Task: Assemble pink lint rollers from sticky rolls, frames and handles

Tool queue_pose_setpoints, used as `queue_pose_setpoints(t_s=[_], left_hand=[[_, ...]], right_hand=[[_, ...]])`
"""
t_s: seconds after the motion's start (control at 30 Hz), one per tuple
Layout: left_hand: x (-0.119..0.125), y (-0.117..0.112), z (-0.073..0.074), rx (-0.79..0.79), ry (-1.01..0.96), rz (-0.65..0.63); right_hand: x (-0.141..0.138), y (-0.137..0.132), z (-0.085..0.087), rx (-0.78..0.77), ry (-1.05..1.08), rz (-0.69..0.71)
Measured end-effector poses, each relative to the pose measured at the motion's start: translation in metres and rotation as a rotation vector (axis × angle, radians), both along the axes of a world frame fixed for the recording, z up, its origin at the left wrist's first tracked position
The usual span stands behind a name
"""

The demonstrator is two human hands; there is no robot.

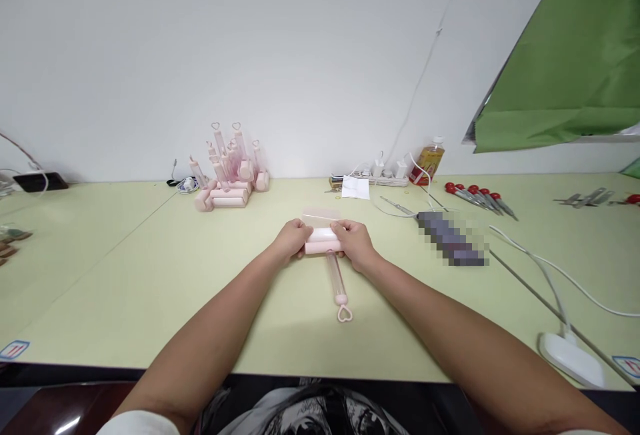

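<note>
Pale green tabletop (150, 315) carries everything; using the pink-and-white roller (323, 243) as datum. Roller sits about mid-table, in both hands.

Green cloth (560, 62): high on the wall, far right of and beyond the roller.

Pink stack (233, 172): behind and left of roller, against the wall. Cylinders lie flat underneath, clear tubes with heart loops stand or lean on top. Probably piled there to stay compact and within reach.

Pixelated object (453, 238): right of roller, masked, can't identify.

Red-ended tools (483, 199): further right and behind roller, laid side by side, ends aligned; likely so one is easy to pick.

Power strip (393, 181): behind and right of roller along the wall, presumably to keep plugs out of the way. Bottle (429, 160) just beside its right end.

Left hand (293, 239) grips roller's left end, right hand (355, 242) its right end. Both sets of fingers closed on it, thumbs on top, fingers curled around. Two-ended hold looks meant to keep it level and stop it rolling.

Clear tube (337, 278): near side of roller, heart loop pointing toward the person. Top end meets roller's front edge; can't tell if joined.

Translucent sheet (320, 214): just behind roller; attachment unclear.

White paper (355, 187): further behind roller, slightly right, short of the strip.
</note>
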State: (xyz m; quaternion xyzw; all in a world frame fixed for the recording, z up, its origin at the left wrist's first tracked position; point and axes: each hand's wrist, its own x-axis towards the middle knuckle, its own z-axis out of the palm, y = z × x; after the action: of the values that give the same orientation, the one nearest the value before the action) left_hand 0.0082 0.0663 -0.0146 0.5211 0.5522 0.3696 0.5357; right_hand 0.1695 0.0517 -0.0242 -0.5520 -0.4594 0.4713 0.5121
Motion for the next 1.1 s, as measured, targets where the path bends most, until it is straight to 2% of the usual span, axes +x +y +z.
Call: queue_pose_setpoints(t_s=[0.07,0.23,0.4,0.43,0.57,0.63,0.97,1.1], left_hand=[[0.001,-0.003,0.001,0.004,0.026,0.022],[-0.004,-0.010,0.007,-0.002,0.000,0.021],[-0.006,-0.012,0.006,-0.098,-0.254,-0.139],[-0.006,-0.010,0.005,-0.098,-0.302,-0.120],[-0.007,-0.002,-0.002,0.000,-0.370,0.096],[-0.008,0.002,-0.004,0.028,-0.381,0.148],[-0.003,0.000,-0.004,0.149,-0.376,0.275],[-0.003,0.001,-0.004,0.194,-0.379,0.280]], right_hand=[[-0.001,0.000,-0.001,0.011,-0.009,0.009],[0.006,-0.002,0.002,0.008,0.023,0.145],[0.011,-0.006,0.005,0.011,0.059,0.125],[0.012,-0.006,0.005,0.009,0.057,0.122],[0.012,-0.003,0.003,-0.001,0.019,0.149],[0.012,-0.002,0.001,0.005,0.000,0.165],[0.013,0.001,-0.002,0.042,-0.072,0.120],[0.017,0.004,-0.010,0.059,-0.145,0.100]])
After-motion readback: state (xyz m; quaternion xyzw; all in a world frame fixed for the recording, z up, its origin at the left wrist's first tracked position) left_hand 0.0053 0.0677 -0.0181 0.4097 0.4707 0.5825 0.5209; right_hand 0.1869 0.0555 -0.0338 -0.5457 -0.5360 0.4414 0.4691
